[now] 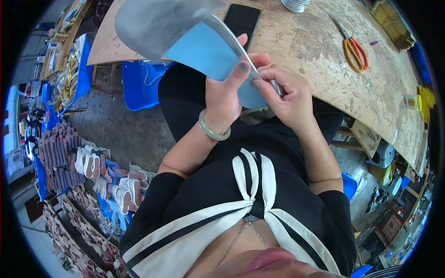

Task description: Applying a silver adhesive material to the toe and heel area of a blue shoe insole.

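A bendy sheet [201,53], light blue on one face and silver-grey on the other, curves up in front of me over the table's near edge. Along its right edge runs a narrow silver strip [230,39]. My left hand [225,95], with a pale green bangle at the wrist, grips the sheet with the thumb in front and the fingers mostly hidden behind. Thumb and bent fingers of my right hand [291,95] pinch the strip near its lower end, close beside the left fingertips. A black phone [242,21] lies partly behind the sheet.
On the wooden table [306,51] lie orange-handled scissors [355,53], a silver coil [295,4] and a bundle of yellowish strips [391,23]. A blue bin [139,88] stands below its left end. Stacked shoe soles [125,192] fill the lower left.
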A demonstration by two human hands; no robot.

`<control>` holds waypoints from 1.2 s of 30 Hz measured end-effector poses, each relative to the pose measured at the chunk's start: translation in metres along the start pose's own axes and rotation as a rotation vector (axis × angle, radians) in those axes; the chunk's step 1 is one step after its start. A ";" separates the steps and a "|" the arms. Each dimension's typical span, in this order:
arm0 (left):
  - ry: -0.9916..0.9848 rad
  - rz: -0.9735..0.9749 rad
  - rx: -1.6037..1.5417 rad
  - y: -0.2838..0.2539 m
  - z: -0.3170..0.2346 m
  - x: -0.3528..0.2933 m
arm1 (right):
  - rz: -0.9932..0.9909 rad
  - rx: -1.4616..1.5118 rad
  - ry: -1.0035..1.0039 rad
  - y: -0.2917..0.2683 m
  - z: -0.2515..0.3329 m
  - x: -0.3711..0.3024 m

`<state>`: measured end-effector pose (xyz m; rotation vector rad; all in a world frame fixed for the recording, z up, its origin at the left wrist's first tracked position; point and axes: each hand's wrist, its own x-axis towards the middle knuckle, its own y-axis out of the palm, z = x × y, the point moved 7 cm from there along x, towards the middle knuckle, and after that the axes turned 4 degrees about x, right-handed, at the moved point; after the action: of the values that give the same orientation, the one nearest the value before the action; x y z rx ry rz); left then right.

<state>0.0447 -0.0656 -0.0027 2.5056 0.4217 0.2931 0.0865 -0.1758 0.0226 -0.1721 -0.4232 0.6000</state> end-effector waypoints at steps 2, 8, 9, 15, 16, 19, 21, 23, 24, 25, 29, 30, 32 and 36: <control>-0.070 -0.076 -0.032 -0.002 0.008 -0.001 | -0.009 0.040 0.089 0.000 -0.009 0.001; -0.006 -0.058 0.025 -0.012 0.004 -0.001 | 0.021 0.245 0.275 0.005 -0.034 -0.002; -0.009 -0.064 0.027 -0.013 0.003 -0.002 | -0.015 0.387 0.284 0.004 -0.034 -0.002; 0.022 -0.144 -0.050 -0.019 -0.011 -0.003 | -0.017 0.399 0.279 -0.003 -0.028 -0.007; 0.039 -0.139 -0.036 -0.019 -0.014 -0.004 | -0.015 0.370 0.242 -0.003 -0.025 -0.008; 0.065 -0.144 -0.016 -0.018 -0.019 -0.006 | -0.026 0.375 0.274 0.002 -0.024 -0.014; 0.077 -0.152 -0.009 -0.021 -0.019 -0.007 | -0.018 0.337 0.278 0.006 -0.025 -0.015; 0.079 -0.134 -0.006 -0.023 -0.018 -0.009 | -0.011 0.302 0.281 0.010 -0.026 -0.014; 0.078 -0.137 -0.005 -0.025 -0.019 -0.011 | 0.027 0.120 0.118 0.012 -0.015 -0.011; 0.048 -0.176 0.023 -0.026 -0.021 -0.013 | 0.066 -0.063 -0.045 0.015 -0.003 -0.009; -0.014 -0.179 0.114 -0.033 -0.019 -0.019 | 0.190 -0.130 0.000 0.020 0.004 -0.006; -0.017 -0.178 0.113 -0.039 -0.014 -0.022 | 0.188 -0.131 0.002 0.019 0.002 -0.008; -0.087 -0.003 0.256 -0.044 0.001 -0.026 | 0.162 -0.048 -0.050 0.010 -0.004 -0.011; 0.015 0.605 1.230 -0.022 -0.019 -0.063 | 0.232 -0.212 -0.041 -0.012 -0.008 -0.010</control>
<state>-0.0239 -0.0615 -0.0071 3.8123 -0.3077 0.3363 0.0885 -0.1916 0.0151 -0.4163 -0.5106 0.7872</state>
